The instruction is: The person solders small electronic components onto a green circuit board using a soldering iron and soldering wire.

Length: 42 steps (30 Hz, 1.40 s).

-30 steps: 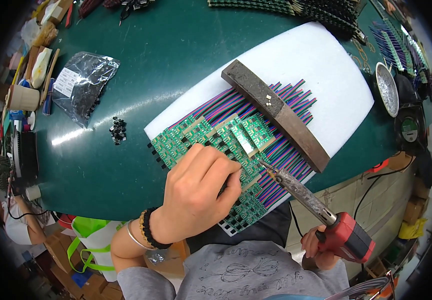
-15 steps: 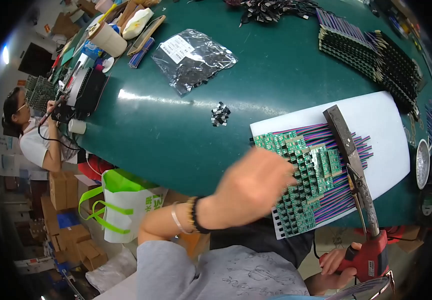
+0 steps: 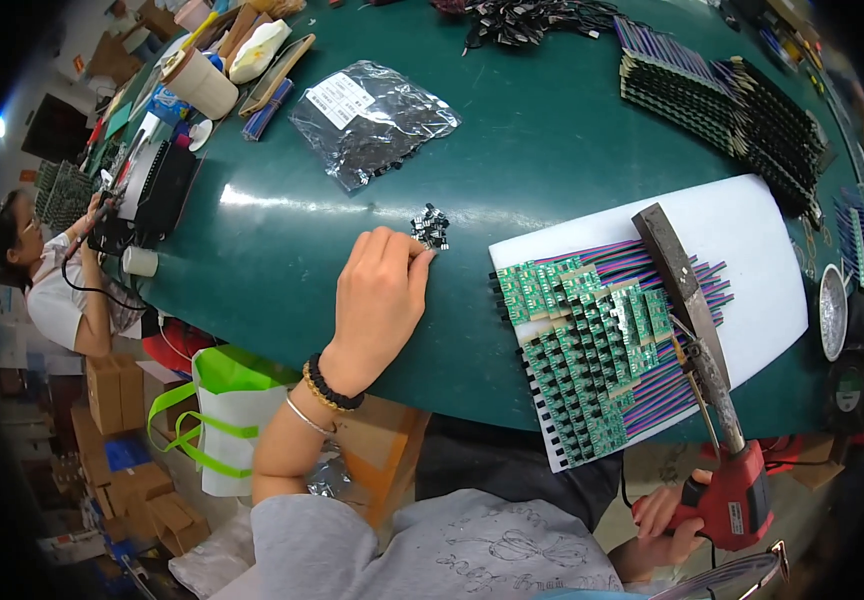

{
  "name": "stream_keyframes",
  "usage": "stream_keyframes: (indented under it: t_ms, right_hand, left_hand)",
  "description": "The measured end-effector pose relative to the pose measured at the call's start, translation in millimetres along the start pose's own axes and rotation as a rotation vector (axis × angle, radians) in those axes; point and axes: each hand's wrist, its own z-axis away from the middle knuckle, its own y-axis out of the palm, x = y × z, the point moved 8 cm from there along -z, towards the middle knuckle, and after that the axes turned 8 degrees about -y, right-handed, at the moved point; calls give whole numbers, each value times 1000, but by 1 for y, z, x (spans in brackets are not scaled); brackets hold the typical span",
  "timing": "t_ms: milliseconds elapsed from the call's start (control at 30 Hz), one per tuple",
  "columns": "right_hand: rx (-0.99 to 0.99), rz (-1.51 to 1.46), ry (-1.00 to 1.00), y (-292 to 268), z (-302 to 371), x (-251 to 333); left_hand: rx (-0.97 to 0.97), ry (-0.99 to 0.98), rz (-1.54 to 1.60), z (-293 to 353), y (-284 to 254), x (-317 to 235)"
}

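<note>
My left hand point(image 3: 382, 295) reaches over the green table, thumb and forefinger closed at the near edge of a small pile of black components with pale metal parts point(image 3: 430, 227). What lies between those fingertips is too small to make out. At the lower right my right hand point(image 3: 667, 520) grips a red soldering gun point(image 3: 735, 500), its long barrel angled up toward the boards. Rows of small green circuit boards point(image 3: 592, 345) with black parts along their edges lie on a white foam board point(image 3: 762, 250). Purple and dark wires run from them under a metal bar point(image 3: 682, 290).
A clear plastic bag of black parts point(image 3: 377, 120) lies beyond the pile. Stacked wired boards point(image 3: 722, 100) stand at the far right, a metal dish point(image 3: 832, 315) nearer. Another person point(image 3: 57, 270) works at the left edge. A green-white tote bag point(image 3: 222, 420) stands below the table edge.
My left hand has moved left from the circuit boards to the pile of black components. My right hand still holds the soldering gun. The whole view has shifted slightly.
</note>
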Motion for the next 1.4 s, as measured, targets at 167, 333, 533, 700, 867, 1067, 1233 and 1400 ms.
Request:
stream_keyframes:
  t_ms: [167, 333, 533, 700, 867, 1067, 1233, 1400]
  right_hand:
    - [16, -37, 5, -3, 0, -1]
    - [65, 84, -7, 10, -7, -3]
    - [15, 158, 73, 26, -5, -9]
    - [-94, 297, 175, 24, 4, -2]
    - [-131, 353, 218, 25, 2, -1]
    - [-99, 432, 179, 19, 1, 0]
    - [-167, 361, 253, 13, 6, -4]
    - [-127, 390, 286, 1, 7, -5]
  left_hand:
    - [-18, -33, 112, 10, -13, -3]
    - [149, 68, 472, 44, -34, -81]
    - [308, 402, 881, 96, -14, -169]
    - [308, 598, 941, 114, -8, -198]
    - [280, 635, 865, 118, -4, -204]
    - [286, 700, 767, 122, -3, -206]
    - [279, 756, 694, 125, -2, -208]
    - [319, 803, 636, 124, -2, -210]
